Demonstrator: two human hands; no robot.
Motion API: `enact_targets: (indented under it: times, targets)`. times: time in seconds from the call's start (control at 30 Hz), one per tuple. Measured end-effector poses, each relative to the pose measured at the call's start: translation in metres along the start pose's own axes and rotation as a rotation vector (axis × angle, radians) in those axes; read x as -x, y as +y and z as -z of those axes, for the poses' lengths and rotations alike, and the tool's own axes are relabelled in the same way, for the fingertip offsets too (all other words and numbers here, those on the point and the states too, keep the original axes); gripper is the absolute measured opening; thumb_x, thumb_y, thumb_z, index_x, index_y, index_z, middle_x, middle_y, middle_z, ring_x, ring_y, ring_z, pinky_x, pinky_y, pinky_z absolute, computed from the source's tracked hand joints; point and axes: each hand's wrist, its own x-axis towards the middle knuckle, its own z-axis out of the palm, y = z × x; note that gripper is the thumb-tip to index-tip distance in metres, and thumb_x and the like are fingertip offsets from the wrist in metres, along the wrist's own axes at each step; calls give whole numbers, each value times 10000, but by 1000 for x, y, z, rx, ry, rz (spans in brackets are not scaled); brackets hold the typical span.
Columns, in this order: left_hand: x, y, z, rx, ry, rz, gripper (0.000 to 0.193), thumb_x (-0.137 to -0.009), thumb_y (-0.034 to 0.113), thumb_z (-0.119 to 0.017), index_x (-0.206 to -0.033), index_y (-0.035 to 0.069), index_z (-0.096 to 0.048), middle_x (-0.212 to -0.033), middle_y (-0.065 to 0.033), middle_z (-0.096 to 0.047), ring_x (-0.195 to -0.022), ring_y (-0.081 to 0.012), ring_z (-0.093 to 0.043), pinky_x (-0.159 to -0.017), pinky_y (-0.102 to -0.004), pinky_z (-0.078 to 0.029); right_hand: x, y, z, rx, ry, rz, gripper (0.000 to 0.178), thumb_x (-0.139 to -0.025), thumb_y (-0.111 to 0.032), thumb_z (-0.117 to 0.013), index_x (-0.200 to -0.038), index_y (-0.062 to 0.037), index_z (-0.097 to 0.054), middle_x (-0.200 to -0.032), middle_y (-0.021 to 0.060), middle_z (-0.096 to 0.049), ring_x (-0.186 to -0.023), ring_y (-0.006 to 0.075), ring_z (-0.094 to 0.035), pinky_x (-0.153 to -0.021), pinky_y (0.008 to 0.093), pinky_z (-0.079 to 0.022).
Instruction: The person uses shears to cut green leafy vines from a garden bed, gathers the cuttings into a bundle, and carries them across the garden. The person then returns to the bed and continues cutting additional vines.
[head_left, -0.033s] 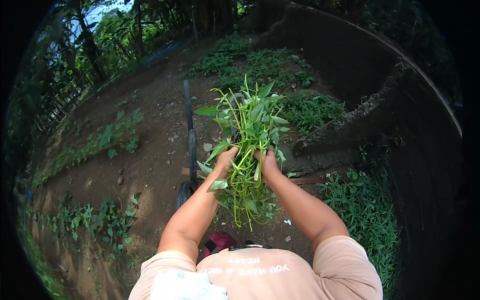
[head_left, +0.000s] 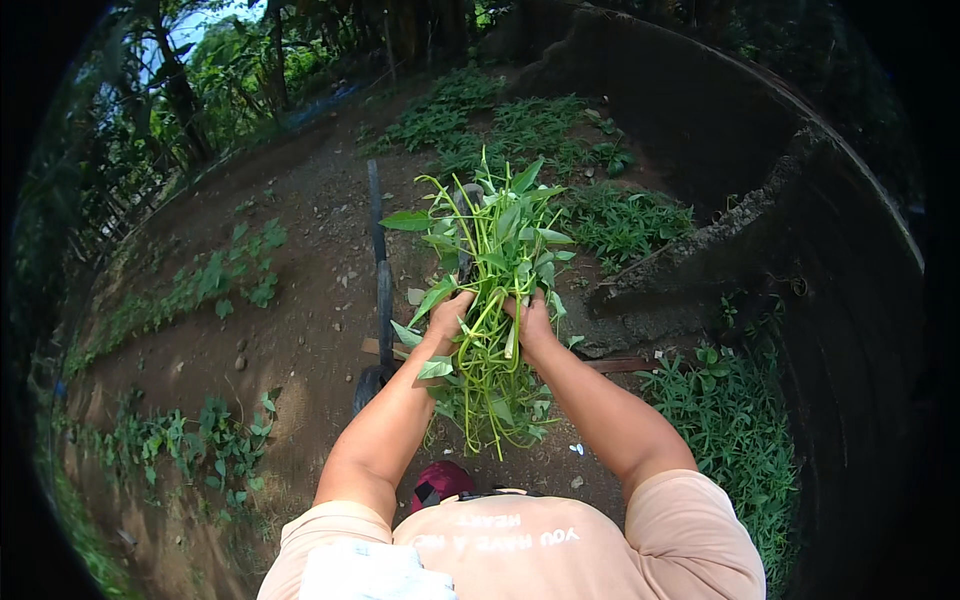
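A large loose bunch of leafy green stems (head_left: pixel 495 260) is held out in front of me between both hands. The leaves are long and pointed, and pale green stalks hang curled at the near end. My left hand (head_left: pixel 447 318) is closed on the bunch's left side, its fingertips hidden among the leaves. On the right side my right hand (head_left: pixel 530 318) grips the same bunch, with its fingers partly covered by stems. Behind the bunch a dark wooden post end (head_left: pixel 467 200) shows among the leaves.
A thin dark post (head_left: pixel 376 215) and a dark, rounded object (head_left: pixel 371 385) stand left of my arms. A brown board (head_left: pixel 620 364) lies beyond my right forearm. Low weeds (head_left: pixel 725 430) grow at right, creeping vines (head_left: pixel 205 440) at left. A dark wall (head_left: pixel 700 120) curves along the far right.
The bunch and both hands have shifted very slightly to the left. Both hands keep their hold on it.
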Motion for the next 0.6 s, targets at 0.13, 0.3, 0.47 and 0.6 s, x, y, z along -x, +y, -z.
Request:
enact_targets:
  times: [0.13,0.3,0.47,0.6]
  targets:
    - [-92,23,19,102,-37,-91,489,-831,90,-535,-1278,-39,-382,-841,-113,-627,-644,-177,-621,-560,-277,-512,-97,-2,-38,91,-31,48,480,-756,-194,-689,-1106,-45,-395,-996,113,-535,-892,238,-565,-749,377,-480]
    - [-223,61,18,80,148,-86,280,-811,79,-540,-1064,-41,-555,-838,-88,-620,-637,-140,-601,-562,-263,-486,-229,-23,-82,20,-49,101,475,-762,-188,-680,-1108,-33,-393,-985,124,-541,-885,239,-569,-751,374,-478]
    - [-345,83,27,44,-88,-74,509,-828,64,-553,-1302,18,-371,-895,-87,-612,-676,-140,-600,-566,-267,-487,-336,-31,-106,79,29,84,541,-733,-199,-731,-1117,-29,-390,-1008,109,-560,-915,207,-548,-792,332,-448]
    - [-425,98,28,73,-156,-125,347,-837,68,-549,-1178,25,-499,-908,-67,-612,-685,-136,-605,-569,-268,-493,-410,-36,-125,47,47,106,519,-745,-172,-714,-1109,-18,-377,-1021,107,-554,-916,207,-547,-799,330,-443]
